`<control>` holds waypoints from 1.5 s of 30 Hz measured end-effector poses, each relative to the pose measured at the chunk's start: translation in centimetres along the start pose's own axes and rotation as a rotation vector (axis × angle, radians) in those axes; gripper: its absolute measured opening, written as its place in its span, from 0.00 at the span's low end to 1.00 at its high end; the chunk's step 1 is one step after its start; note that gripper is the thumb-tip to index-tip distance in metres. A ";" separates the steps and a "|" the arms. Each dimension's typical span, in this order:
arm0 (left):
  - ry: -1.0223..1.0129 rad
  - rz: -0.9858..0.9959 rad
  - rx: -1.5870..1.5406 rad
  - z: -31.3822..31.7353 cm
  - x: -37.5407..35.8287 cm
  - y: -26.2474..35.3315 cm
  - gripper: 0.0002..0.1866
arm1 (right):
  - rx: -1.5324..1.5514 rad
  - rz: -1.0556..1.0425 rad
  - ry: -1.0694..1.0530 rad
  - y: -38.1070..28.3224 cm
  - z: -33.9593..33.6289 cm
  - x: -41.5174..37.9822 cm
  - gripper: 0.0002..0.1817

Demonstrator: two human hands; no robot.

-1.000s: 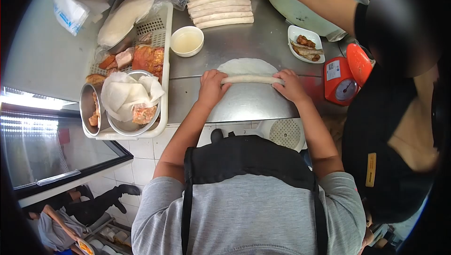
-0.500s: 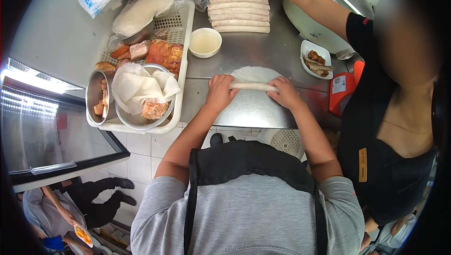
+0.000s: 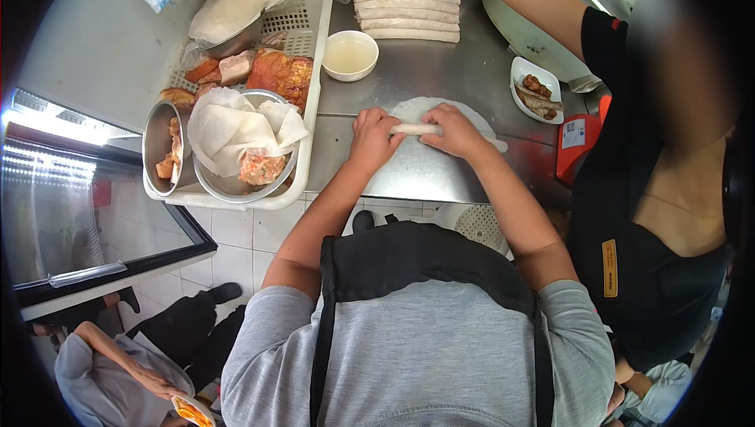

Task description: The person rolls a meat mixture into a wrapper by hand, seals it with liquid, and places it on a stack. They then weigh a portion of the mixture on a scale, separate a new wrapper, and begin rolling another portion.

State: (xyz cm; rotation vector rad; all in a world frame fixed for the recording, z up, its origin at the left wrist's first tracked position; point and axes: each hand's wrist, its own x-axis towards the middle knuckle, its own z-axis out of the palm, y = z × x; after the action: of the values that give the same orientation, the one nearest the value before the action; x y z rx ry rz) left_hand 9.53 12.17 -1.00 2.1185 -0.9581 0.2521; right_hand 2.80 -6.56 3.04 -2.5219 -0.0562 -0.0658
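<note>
A white roll (image 3: 417, 129) lies crosswise at the near part of a round, thin white wrapper (image 3: 464, 114) on the steel counter. My left hand (image 3: 373, 138) is closed on the roll's left end. My right hand (image 3: 452, 130) grips the roll near its middle, with part of the roll showing between the hands. Right of my right hand, the roll's other end pokes out past the fingers. Beyond the wrapper stands a white bowl (image 3: 351, 59) of pale liquid, and several finished rolls (image 3: 406, 10) lie stacked side by side at the back.
On the left, a white basket (image 3: 314, 89) holds meat, a metal bowl (image 3: 267, 188) with wrappers and filling, and more wrappers in plastic. A small dish (image 3: 543, 103) and a red scale (image 3: 578, 136) stand right. A co-worker (image 3: 653, 215) reaches across the back right.
My right hand has slid left along the roll, closer to my left hand. The view has shifted slightly. A person at the lower left has moved right with a plate.
</note>
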 end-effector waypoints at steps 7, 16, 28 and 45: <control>-0.049 -0.006 -0.014 -0.4 -0.1 -0.6 0.15 | -0.059 -0.054 -0.034 -0.3 0.7 1.0 0.15; -0.055 0.008 -0.031 -0.7 -0.1 -0.7 0.16 | -0.103 -0.044 0.003 -3.4 -0.1 5.4 0.23; -0.062 -0.003 -0.026 -1.3 0.1 -0.4 0.16 | -0.522 0.212 -0.221 -10.8 2.5 14.9 0.37; -0.009 0.015 -0.025 -0.9 0.2 -0.2 0.13 | 0.387 0.289 -0.121 9.0 -7.4 -3.7 0.25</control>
State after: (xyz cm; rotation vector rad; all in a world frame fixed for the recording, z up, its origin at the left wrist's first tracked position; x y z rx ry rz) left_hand 9.87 12.77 -0.43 2.0922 -0.9779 0.2378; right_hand -0.66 -18.25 3.62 -2.1204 0.2259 0.1967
